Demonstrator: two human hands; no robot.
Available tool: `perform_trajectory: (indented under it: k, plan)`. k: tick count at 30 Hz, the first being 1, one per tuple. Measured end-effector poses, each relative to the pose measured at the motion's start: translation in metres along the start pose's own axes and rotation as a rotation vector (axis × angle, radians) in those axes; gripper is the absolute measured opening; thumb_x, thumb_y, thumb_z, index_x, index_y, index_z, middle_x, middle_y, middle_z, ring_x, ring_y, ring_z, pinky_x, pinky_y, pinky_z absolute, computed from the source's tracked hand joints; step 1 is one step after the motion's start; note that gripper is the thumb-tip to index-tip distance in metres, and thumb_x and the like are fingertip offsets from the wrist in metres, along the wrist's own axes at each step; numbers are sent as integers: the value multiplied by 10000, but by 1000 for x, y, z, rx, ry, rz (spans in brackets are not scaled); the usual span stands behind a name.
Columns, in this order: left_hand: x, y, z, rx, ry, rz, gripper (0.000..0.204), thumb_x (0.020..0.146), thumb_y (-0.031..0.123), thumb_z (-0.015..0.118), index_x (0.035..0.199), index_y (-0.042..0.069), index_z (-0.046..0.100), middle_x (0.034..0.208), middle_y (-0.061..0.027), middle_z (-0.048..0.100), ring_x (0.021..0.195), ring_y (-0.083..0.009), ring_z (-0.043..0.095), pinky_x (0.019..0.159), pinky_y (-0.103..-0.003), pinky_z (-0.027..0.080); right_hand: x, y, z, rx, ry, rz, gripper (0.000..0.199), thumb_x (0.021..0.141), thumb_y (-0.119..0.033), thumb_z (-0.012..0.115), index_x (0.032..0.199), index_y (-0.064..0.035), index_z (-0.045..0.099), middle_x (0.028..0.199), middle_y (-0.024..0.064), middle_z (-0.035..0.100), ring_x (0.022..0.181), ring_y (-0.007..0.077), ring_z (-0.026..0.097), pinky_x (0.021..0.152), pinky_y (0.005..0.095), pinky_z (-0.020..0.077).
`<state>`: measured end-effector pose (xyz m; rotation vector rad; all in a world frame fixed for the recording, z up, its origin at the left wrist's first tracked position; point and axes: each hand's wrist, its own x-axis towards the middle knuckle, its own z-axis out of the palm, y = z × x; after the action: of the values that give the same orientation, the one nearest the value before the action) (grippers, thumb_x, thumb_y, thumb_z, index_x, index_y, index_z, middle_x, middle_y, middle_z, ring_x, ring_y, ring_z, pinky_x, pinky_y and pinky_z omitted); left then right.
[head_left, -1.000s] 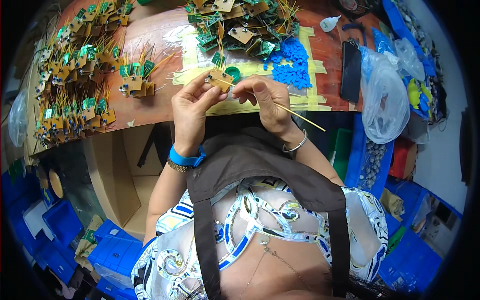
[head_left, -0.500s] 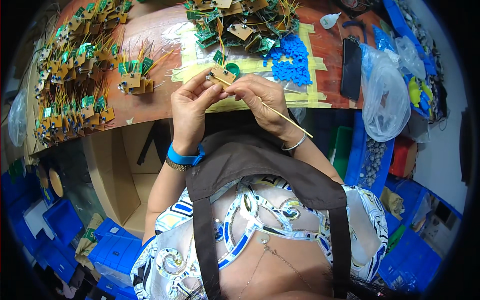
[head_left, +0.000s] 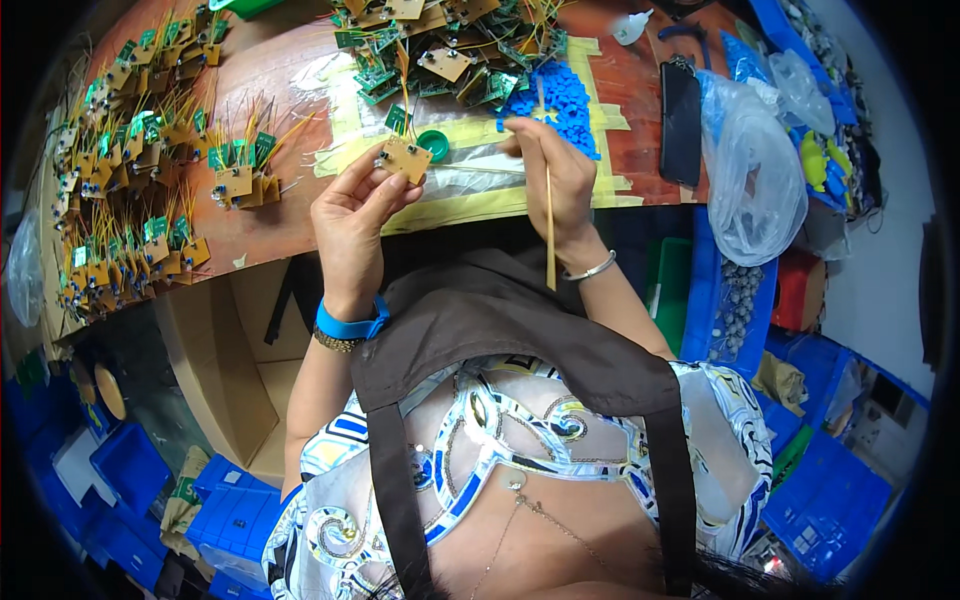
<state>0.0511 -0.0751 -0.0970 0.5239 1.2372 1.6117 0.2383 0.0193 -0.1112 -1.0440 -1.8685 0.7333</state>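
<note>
My left hand (head_left: 350,225) pinches a brown circuit board (head_left: 404,158) by its lower edge, above the near side of the table. Wires run from it to a small green board (head_left: 398,119) just beyond. My right hand (head_left: 563,185) is closed round a thin wooden stick (head_left: 550,235), whose lower end points toward my apron. Its fingertips are at the near left edge of a pile of small blue pieces (head_left: 570,100); whether they grip one is hidden. Between the hands sits a small round green cap (head_left: 433,145).
A heap of wired boards (head_left: 445,62) lies at the far middle, and rows of similar boards (head_left: 130,240) cover the left. Yellow tape (head_left: 450,215) borders the work area. On the right lie a black phone (head_left: 680,125), a white dropper bottle (head_left: 630,27) and clear plastic bags (head_left: 757,190).
My right hand has left the circuit board and moved right and away to the blue pieces, the stick swinging nearly upright in the picture. My left hand still holds the board. The whole view has shifted slightly.
</note>
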Motion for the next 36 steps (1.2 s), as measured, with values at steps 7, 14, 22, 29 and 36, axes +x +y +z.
perform_trajectory:
  k: [7, 14, 22, 29, 36]
  plan:
    - [0, -4, 2, 25, -17, -23, 385, 878, -26, 632, 1250, -74, 548, 938, -76, 635, 867, -203, 674, 816, -317, 588, 20, 18, 14, -412, 78, -203, 197, 690, -75, 778, 816, -78, 626, 741, 45, 634, 711, 244, 585, 649, 358, 437]
    - [-1, -7, 0, 51, 2, 11, 384, 880, -27, 633, 1253, -71, 551, 941, -87, 648, 839, -184, 668, 790, -301, 581, 18, 23, 19, -437, 106, -262, 154, 691, -104, 772, 786, -100, 650, 704, 17, 615, 708, 216, 570, 665, 355, 395]
    - [-2, -10, 5, 72, -9, 29, 390, 878, -29, 632, 1259, -56, 553, 933, -83, 651, 839, -187, 673, 796, -308, 580, 12, 28, 12, -438, 83, -302, 179, 705, -108, 768, 862, -87, 683, 739, 42, 639, 717, 216, 588, 677, 347, 390]
    - [-4, -8, 3, 79, -17, 42, 398, 879, -19, 641, 1263, -65, 548, 914, -66, 637, 816, -178, 670, 776, -292, 575, 14, 26, -10, -343, 75, -259, 216, 691, -45, 760, 889, -79, 682, 815, 46, 674, 780, 244, 610, 702, 348, 423]
    - [-4, -9, 5, 70, -22, 41, 400, 882, -18, 638, 1267, -68, 544, 919, -71, 640, 816, -183, 672, 772, -290, 572, 15, 23, -3, -418, 1, -310, 229, 680, -51, 762, 893, -80, 683, 797, 28, 668, 788, 216, 598, 710, 353, 417]
